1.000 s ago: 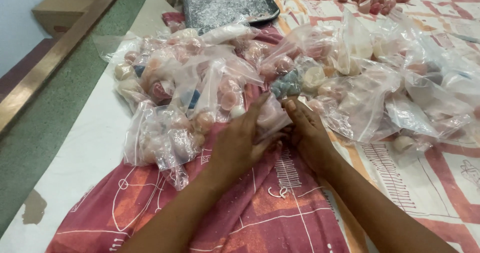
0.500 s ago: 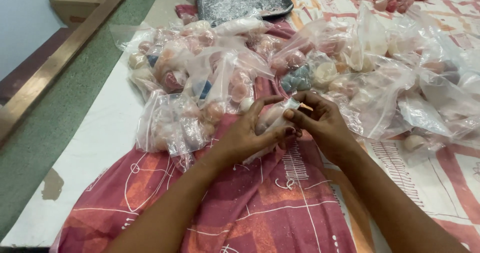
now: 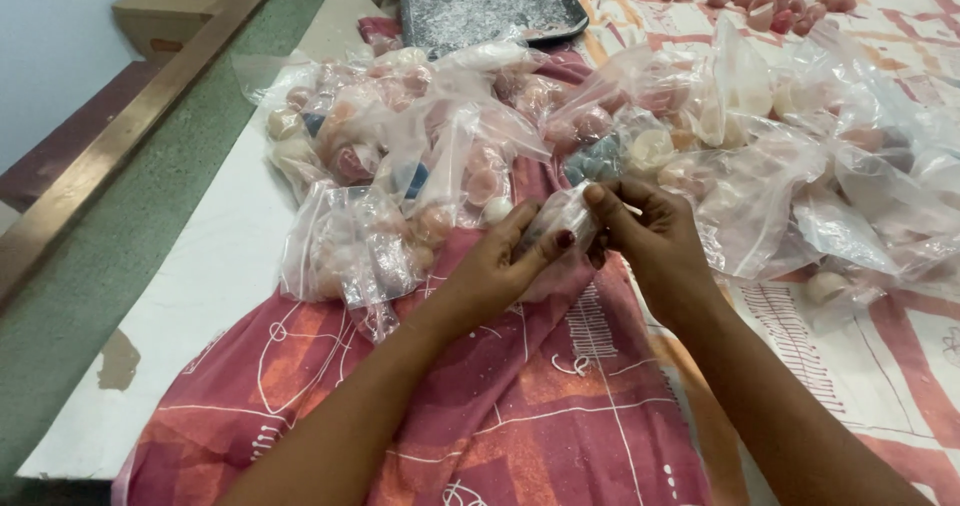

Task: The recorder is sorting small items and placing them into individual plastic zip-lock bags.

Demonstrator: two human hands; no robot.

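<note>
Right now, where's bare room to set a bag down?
Free: red patterned cloth below both hands, and the white tabletop left of the bag pile. Crowded: bags ahead and right, up to the dark tray.

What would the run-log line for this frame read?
left hand: grips small clear bag | right hand: pinches its top | around: filled clear bags, red patterned cloth, dark tray

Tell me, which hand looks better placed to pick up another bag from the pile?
Probably the right hand: only its fingertips pinch the small clear bag, and filled bags lie just beyond it. The left hand cradles the bag.
</note>
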